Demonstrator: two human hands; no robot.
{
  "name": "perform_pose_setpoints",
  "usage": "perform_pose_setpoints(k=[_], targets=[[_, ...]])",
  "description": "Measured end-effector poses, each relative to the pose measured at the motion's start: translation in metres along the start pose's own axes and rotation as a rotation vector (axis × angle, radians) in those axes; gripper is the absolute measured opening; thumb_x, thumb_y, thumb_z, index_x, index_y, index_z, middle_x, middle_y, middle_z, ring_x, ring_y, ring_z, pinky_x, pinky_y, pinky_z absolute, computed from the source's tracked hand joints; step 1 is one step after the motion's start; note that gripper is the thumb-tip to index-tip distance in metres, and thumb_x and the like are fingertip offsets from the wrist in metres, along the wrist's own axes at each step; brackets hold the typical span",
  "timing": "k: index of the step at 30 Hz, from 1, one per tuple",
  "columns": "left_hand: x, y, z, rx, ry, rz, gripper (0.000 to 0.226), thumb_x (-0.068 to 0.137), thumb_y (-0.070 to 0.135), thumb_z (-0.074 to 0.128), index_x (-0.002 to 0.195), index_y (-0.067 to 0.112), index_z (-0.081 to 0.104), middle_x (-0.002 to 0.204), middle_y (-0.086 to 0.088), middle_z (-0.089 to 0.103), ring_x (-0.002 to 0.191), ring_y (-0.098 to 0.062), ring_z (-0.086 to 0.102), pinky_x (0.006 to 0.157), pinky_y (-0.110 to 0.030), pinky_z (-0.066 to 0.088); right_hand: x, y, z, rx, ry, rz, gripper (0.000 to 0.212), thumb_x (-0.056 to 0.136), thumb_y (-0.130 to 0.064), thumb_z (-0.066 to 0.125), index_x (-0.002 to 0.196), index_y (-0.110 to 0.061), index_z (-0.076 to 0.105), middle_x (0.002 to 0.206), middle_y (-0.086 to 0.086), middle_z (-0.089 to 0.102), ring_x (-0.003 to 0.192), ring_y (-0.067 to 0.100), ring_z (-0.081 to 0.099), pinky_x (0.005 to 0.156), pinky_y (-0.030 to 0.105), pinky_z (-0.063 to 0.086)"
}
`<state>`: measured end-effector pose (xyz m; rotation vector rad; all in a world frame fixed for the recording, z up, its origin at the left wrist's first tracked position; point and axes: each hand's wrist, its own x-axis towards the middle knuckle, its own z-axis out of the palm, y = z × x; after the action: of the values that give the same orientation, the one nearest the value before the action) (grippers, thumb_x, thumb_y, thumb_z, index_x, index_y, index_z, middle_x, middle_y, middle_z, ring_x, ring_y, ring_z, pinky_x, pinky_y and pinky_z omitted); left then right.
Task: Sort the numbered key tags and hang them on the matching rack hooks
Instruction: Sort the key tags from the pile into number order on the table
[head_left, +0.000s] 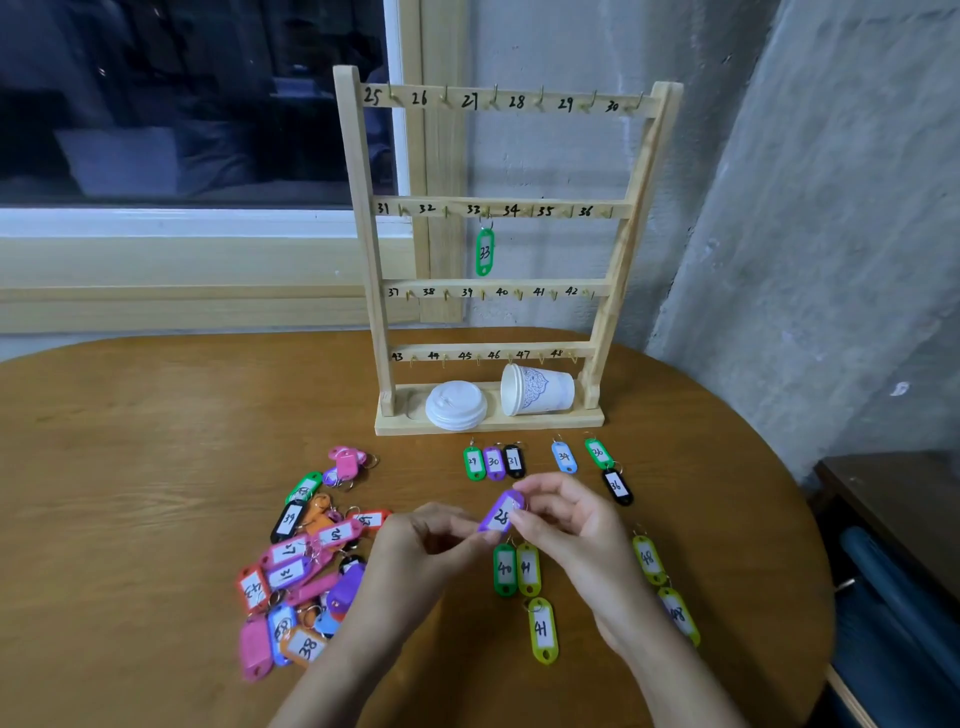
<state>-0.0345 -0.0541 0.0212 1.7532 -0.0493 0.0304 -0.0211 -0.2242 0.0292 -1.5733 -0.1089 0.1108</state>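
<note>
- Barely started: only the green tag "33" (484, 252) hangs on the rack (363, 234). The other hooks, numbered 25 to 48, are bare.
- In front of the rack, the left hand (415, 540) and right hand (566, 525) both pinch the purple tag "28" (500, 514), fingers curled on its ends.
- Tags 29, 30, 31 (493, 461) sit lined up by the rack's base.
- A mixed pile (306, 561) front-left of the rack looks unsorted.

Lower yellow tag (681, 619) half behind right forearm (670, 675), piled tags (287, 554) overlapping, numbers unreadable
</note>
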Motion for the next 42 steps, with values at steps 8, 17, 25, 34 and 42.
perform_pose_setpoints(k=[8,17,25,34,42], targets=[[0.008,-0.011,-0.031,0.089,0.276,-0.002,0.010,0.078,0.009,0.075,0.070,0.014,0.069,0.066,-0.005,0.070,0.063,-0.012,0.064,0.062,-0.027,0.051,0.054,-0.008,0.009,-0.283,0.041,-0.050,0.018,0.086,-0.004,0.064,0.099,-0.015,0.066,0.082,0.006,0.070,0.072,0.004,0.061,0.068,0.013,0.045],[0.008,-0.024,-0.054,0.111,0.387,0.005,0.038,0.072,-0.001,0.076,0.099,0.021,0.061,0.082,-0.002,0.062,0.061,-0.009,0.059,0.060,-0.022,0.048,0.122,0.023,0.044,-0.795,-0.085,-0.041,0.018,0.084,-0.018,0.066,0.101,-0.025,0.064,0.078,-0.009,0.062,0.079,0.014,0.061,0.075,0.032,0.050],[0.004,-0.026,-0.059,0.113,0.386,0.006,0.034,0.075,0.001,0.075,0.099,0.023,0.064,0.077,0.001,0.063,0.060,-0.002,0.058,0.057,-0.015,0.046,0.102,0.023,0.039,-1.064,-0.018,-0.262,0.025,0.090,-0.027,0.060,0.114,-0.024,0.063,0.113,-0.008,0.062,0.110,0.013,0.049,0.082,0.031,0.048],[0.006,-0.026,-0.053,0.106,0.360,-0.015,0.025,0.079,0.001,0.071,0.093,0.021,0.067,0.076,0.001,0.068,0.064,-0.001,0.062,0.060,-0.013,0.048,0.070,0.029,0.036,-1.302,-0.261,-0.274,0.043,0.097,-0.048,0.039,0.136,-0.032,0.046,0.142,-0.020,0.042,0.124,0.014,0.033,0.102,0.034,0.032],[0.001,-0.021,-0.055,-0.200,0.339,-0.135,0.016,0.085,-0.001,0.064,0.090,0.013,0.069,0.072,0.002,0.070,0.066,-0.007,0.064,0.052,-0.015,0.048,0.061,0.020,0.040,-0.916,-0.138,-0.291,0.023,0.092,-0.029,0.057,0.113,-0.025,0.066,0.113,-0.014,0.064,0.105,0.008,0.049,0.095,0.028,0.041]])
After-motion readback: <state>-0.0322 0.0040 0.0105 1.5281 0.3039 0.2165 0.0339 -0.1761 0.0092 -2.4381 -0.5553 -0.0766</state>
